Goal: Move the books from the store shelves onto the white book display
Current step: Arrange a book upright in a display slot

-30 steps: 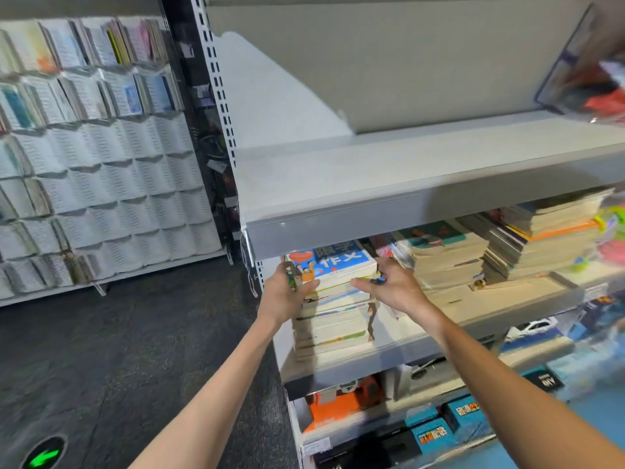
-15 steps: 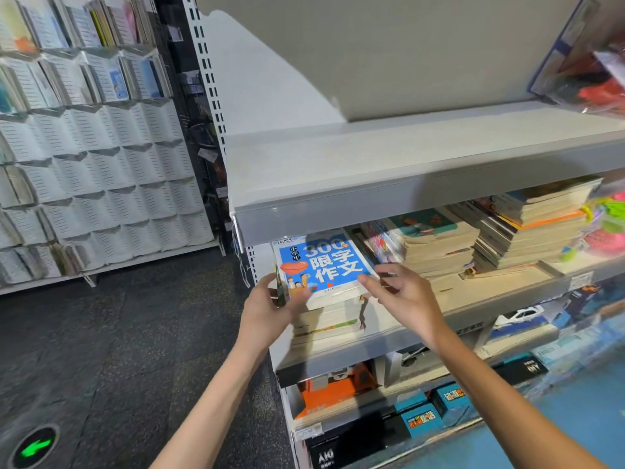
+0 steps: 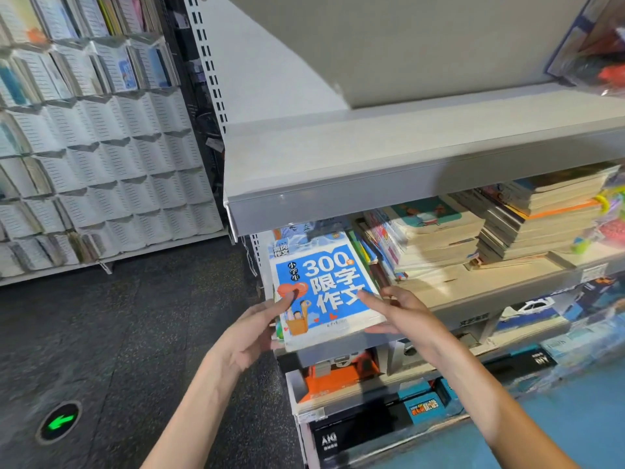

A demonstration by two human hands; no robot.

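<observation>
Book (image 3: 326, 286): blue glossy paperback on shelf (image 3: 422, 184); likely light, flexible, slippery. Left hand (image 3: 250, 328) and right hand (image 3: 402, 311) pinch its near corners (best held at side edges).

Between the fingers, the blue book (image 3: 324, 282) has a glossy paper cover that catches the light. Beyond the fingertips, the shelf (image 3: 389, 184) is smooth grey painted metal with a dull sheen. Right of the fingers, stacked books (image 3: 436, 238) show matt, yellowed paper edges. The floor (image 3: 118, 333) looks rough, speckled and dark.
</observation>
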